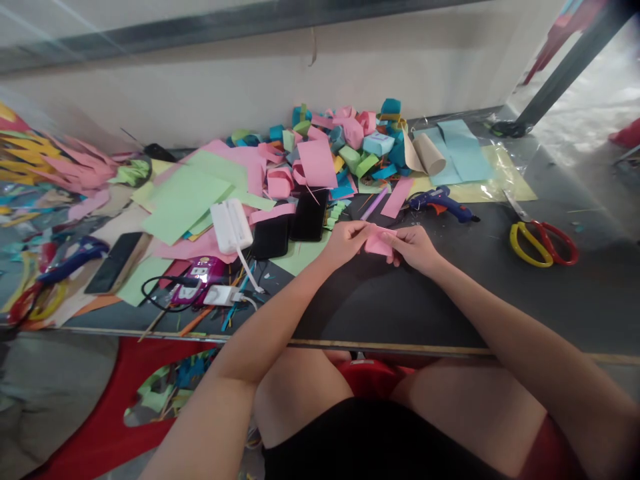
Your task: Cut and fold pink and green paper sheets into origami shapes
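A small piece of pink paper (379, 244) is held between my two hands, above the dark tabletop. My left hand (349, 241) pinches its left edge between thumb and fingers. At the opposite side, my right hand (411, 247) grips the paper, thumb on top and fingers beneath. Its folds are too small to make out. Just beyond my hands lie a purple pen (375, 204) and a pink paper strip (398, 198). A blue glue gun (443, 203) rests past my right hand.
Scissors (543, 243) with yellow and red handles lie at right. Folded paper pieces (350, 137) are heaped at the back. Green sheets (187, 200), black phones (309, 217), a white power bank (231, 227) and a cabled purple device (200, 277) crowd the left. The table's front edge (400, 347) is near my lap.
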A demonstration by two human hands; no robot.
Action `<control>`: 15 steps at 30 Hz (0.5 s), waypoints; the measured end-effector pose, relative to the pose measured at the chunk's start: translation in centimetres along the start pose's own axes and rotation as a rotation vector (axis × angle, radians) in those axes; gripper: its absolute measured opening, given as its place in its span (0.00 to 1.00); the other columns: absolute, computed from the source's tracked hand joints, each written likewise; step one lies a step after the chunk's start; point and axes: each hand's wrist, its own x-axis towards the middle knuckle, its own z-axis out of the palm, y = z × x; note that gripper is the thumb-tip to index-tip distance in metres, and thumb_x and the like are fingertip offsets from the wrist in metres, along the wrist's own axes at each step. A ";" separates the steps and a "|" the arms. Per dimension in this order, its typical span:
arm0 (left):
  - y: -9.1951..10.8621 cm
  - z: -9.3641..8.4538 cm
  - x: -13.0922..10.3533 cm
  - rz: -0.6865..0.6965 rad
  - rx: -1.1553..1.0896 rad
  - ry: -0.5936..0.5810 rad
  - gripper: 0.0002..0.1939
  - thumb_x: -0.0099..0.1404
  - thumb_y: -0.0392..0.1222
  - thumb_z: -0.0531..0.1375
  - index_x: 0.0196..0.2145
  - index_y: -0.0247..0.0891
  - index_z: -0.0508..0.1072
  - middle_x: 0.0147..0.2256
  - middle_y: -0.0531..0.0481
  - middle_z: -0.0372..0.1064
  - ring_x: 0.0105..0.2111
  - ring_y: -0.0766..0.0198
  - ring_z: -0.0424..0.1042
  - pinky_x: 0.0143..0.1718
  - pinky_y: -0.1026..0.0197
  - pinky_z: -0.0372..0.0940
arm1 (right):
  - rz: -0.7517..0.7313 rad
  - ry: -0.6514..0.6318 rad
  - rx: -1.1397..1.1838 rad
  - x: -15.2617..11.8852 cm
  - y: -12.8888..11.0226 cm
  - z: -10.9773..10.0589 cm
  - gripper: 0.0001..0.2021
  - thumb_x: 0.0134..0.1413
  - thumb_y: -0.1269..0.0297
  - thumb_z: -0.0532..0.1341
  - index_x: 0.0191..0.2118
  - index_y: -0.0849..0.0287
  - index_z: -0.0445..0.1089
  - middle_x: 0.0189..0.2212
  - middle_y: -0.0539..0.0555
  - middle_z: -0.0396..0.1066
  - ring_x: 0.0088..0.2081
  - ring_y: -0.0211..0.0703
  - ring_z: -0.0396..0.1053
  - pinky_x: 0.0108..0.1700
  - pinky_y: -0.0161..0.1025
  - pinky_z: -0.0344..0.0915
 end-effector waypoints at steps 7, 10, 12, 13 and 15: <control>1.0 0.2 -0.5 0.092 0.094 -0.028 0.21 0.66 0.52 0.57 0.21 0.35 0.70 0.19 0.54 0.60 0.21 0.71 0.58 0.22 0.66 0.52 | 0.008 0.002 0.066 0.1 -0.2 0.1 0.28 0.51 0.36 0.66 0.19 0.57 0.66 0.12 0.46 0.63 0.12 0.31 0.58 0.15 0.32 0.50; 0.4 0.1 -0.2 0.045 0.028 -0.050 0.21 0.64 0.51 0.59 0.19 0.35 0.67 0.17 0.55 0.59 0.20 0.71 0.57 0.21 0.66 0.50 | -0.052 -0.044 -0.010 -0.2 -0.3 0.0 0.28 0.53 0.39 0.65 0.18 0.58 0.66 0.13 0.47 0.64 0.14 0.31 0.60 0.18 0.32 0.53; 0.1 0.1 0.0 0.015 -0.034 -0.040 0.18 0.62 0.51 0.60 0.22 0.35 0.72 0.19 0.54 0.63 0.21 0.71 0.60 0.22 0.67 0.54 | -0.083 -0.035 -0.040 -0.4 -0.2 0.0 0.26 0.56 0.41 0.64 0.19 0.58 0.66 0.13 0.47 0.64 0.15 0.32 0.61 0.19 0.32 0.53; 0.0 0.2 0.0 0.008 -0.055 -0.037 0.17 0.61 0.51 0.61 0.24 0.34 0.75 0.20 0.53 0.66 0.22 0.71 0.61 0.23 0.67 0.56 | -0.086 -0.027 -0.049 -0.4 -0.1 0.0 0.26 0.57 0.42 0.63 0.19 0.58 0.67 0.13 0.47 0.64 0.15 0.32 0.61 0.19 0.32 0.53; 0.1 0.4 -0.1 0.009 -0.064 -0.025 0.15 0.60 0.49 0.62 0.27 0.34 0.77 0.23 0.51 0.70 0.23 0.71 0.64 0.24 0.67 0.58 | -0.070 -0.020 -0.048 -0.3 0.1 0.0 0.24 0.58 0.44 0.62 0.21 0.58 0.69 0.13 0.48 0.64 0.16 0.33 0.62 0.20 0.33 0.53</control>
